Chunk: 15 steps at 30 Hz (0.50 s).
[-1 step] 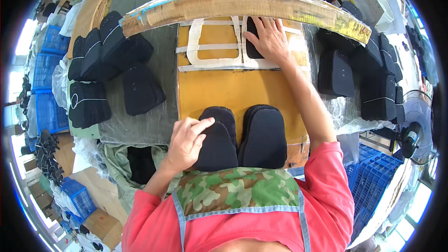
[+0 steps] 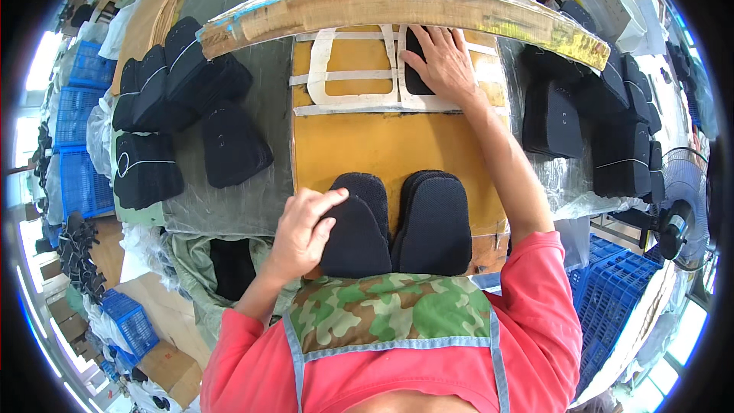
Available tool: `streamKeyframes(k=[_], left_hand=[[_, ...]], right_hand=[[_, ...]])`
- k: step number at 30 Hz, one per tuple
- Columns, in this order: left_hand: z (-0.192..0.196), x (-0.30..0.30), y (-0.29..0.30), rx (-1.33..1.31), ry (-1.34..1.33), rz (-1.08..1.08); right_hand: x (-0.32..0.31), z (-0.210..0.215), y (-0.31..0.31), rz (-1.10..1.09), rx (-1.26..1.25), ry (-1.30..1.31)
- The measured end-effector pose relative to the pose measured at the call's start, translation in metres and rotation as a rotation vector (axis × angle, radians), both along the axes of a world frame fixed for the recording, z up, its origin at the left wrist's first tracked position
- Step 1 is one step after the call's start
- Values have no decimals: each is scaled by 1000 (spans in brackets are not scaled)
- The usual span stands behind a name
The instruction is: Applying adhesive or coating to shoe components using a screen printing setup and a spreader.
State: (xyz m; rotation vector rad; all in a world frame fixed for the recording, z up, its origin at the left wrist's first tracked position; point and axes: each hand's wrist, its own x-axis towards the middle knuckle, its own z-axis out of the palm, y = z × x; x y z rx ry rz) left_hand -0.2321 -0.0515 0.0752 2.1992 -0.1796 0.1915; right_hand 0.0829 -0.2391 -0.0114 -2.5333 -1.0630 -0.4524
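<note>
My left hand (image 2: 304,231) has its fingers bent around the upper left edge of the top black insole (image 2: 355,241) on the left near stack. This insole lies askew over the insoles below. Beside it stands a second stack of black insoles (image 2: 433,226), untouched. Further off, my right hand (image 2: 443,69) lies flat, fingers stretched, on a black insole (image 2: 415,80) inside the right white outline frame (image 2: 403,99). The left white frame (image 2: 352,99) has only the yellow board (image 2: 382,141) showing within it. My right fingertips come close to the wooden beam's lower edge.
A thick wooden beam (image 2: 405,14) spans above the far side of the board. Black insole stacks, some tied with string, stand left (image 2: 149,172) and right (image 2: 621,160). A fan (image 2: 677,222) and blue crates (image 2: 615,298) are at right, more blue crates (image 2: 82,183) at left.
My left fingers have shifted very slightly at the top insole's edge. My right hand stays in place on the insole in the frame.
</note>
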Motion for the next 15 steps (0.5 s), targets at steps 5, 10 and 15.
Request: streamKeyframes(k=[5, 10, 15], left_hand=[[11, 12, 25, -445, 43, 272], [15, 89, 39, -430, -2, 220], [-41, 210, 41, -131, -239, 295]], right_hand=[[3, -3, -13, 64, -78, 122], [-4, -8, -27, 53, -96, 59], [-7, -10, -24, -10, -26, 50]])
